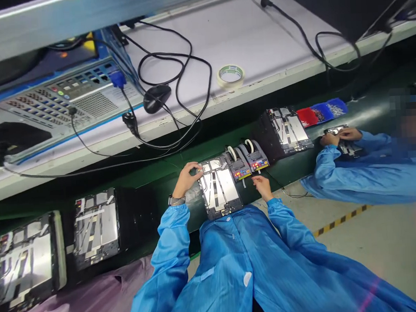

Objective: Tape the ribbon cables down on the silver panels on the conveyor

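Note:
An opened tablet (213,192) with silver battery panels and dark ribbon cables lies in front of me, at the edge of the green work surface. At its upper left corner, my left hand (187,179) pinches the edge between thumb and fingers. My right hand (263,186) is just below the right tape dispenser (254,157), fingertips drawn together. Whether something small is between them, I cannot make out. Close by, a short pale strip sticks out of that dispenser. The left tape dispenser (238,165), also with a strip out front, touches the tablet's right side.
More opened tablets (96,227) lie to the left, and a stack of them (289,129) stands right. Beyond are red and blue pieces (321,112) and a co-worker's hands (345,134). The shelf above holds a computer (88,99), a mouse (157,98), cables and a tape roll (230,74).

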### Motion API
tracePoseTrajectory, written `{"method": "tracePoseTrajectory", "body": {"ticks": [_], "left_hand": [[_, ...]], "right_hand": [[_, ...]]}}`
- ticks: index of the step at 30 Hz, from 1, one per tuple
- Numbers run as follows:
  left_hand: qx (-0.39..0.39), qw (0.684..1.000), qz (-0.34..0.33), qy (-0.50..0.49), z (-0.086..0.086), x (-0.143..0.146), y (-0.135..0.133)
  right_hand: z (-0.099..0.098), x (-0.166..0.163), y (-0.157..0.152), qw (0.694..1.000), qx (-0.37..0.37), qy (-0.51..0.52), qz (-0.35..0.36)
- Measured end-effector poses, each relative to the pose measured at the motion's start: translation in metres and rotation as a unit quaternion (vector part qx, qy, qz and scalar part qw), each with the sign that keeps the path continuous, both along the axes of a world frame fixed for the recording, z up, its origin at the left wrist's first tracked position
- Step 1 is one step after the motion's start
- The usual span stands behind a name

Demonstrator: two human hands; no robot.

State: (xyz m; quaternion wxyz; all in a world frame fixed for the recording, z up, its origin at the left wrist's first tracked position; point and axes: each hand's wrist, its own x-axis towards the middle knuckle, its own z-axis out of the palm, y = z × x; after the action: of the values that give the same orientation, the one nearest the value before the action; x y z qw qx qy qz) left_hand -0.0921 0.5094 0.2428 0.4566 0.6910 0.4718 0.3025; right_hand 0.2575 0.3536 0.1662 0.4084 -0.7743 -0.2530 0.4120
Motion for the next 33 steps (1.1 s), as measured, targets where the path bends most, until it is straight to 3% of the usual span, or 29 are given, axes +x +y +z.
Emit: {"method": "tracePoseTrajectory", "body": {"ticks": [2, 5, 8, 12, 15, 19, 22, 25, 29, 33], "left_hand": [[0.003, 1.000, 0.000, 0.002, 0.003, 0.002, -0.002], [0.006, 0.999, 0.050, -0.014, 0.003, 0.003, -0.013], [-0.004, 0.991, 0.124, -0.046, -0.002, 0.000, -0.029], [-0.033, 0.982, 0.173, -0.069, -0.012, -0.012, -0.053], [-0.049, 0.976, 0.199, -0.072, -0.022, -0.021, -0.067], [-0.066, 0.971, 0.219, -0.073, -0.032, -0.024, -0.081], [-0.077, 0.967, 0.225, -0.086, -0.038, -0.017, -0.086], [-0.094, 0.962, 0.233, -0.103, -0.042, -0.007, -0.085], [-0.107, 0.959, 0.236, -0.115, -0.045, 0.006, -0.082], [-0.111, 0.955, 0.244, -0.128, -0.046, 0.011, -0.081]], "right_hand": [[-0.021, -0.007, -0.008, 0.998, -0.026, 0.056, 0.006], [-0.037, -0.017, -0.005, 0.994, -0.019, 0.108, 0.015], [-0.041, -0.021, 0.000, 0.994, 0.004, 0.107, 0.024], [-0.036, -0.019, -0.005, 0.994, 0.011, 0.097, 0.042], [-0.017, -0.011, -0.012, 0.989, -0.019, 0.111, 0.094], [0.038, 0.002, -0.005, 0.960, -0.007, 0.179, 0.216], [0.088, -0.005, 0.026, 0.907, 0.024, 0.219, 0.358], [0.121, -0.039, 0.075, 0.838, 0.017, 0.226, 0.496], [0.132, -0.100, 0.137, 0.765, -0.041, 0.136, 0.628], [0.130, -0.135, 0.171, 0.732, -0.103, 0.053, 0.672]]}}
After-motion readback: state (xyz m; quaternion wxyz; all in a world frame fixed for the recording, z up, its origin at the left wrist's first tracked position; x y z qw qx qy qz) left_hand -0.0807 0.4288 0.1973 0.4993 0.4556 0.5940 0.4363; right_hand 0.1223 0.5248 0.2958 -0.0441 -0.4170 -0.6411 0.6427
